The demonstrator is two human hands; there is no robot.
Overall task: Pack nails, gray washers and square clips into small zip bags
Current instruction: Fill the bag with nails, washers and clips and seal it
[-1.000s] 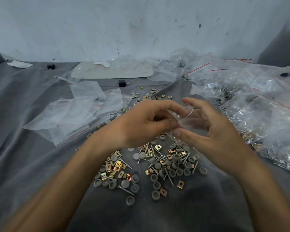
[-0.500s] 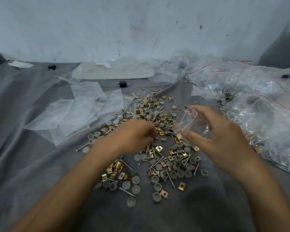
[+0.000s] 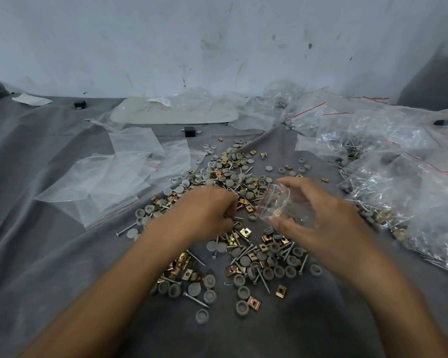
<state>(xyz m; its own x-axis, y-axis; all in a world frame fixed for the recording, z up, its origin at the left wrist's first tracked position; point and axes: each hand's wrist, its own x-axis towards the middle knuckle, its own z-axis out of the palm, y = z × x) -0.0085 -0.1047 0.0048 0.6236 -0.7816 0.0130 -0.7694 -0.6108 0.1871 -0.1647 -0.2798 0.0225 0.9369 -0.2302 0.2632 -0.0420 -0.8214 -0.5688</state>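
Note:
A loose pile of grey washers [image 3: 239, 186], brass square clips [image 3: 245, 231] and nails [image 3: 196, 299] covers the middle of the grey cloth [image 3: 49, 254]. My right hand [image 3: 318, 218] holds a small clear zip bag [image 3: 274, 202] above the pile, its mouth held open toward the left between thumb and fingers. A few small parts show inside the bag. My left hand [image 3: 204, 215] is down on the pile just left of the bag. Its fingers are curled and pinch a nail among the parts.
Empty zip bags [image 3: 109, 177] lie flat at the left. A heap of filled bags [image 3: 398, 182] with red seal lines takes up the right side. A white flat board [image 3: 173, 112] and a small black block [image 3: 189, 131] sit near the wall.
My left hand has left the bag's mouth and dropped left and down onto the pile. My right hand has kept the bag and lowered it slightly.

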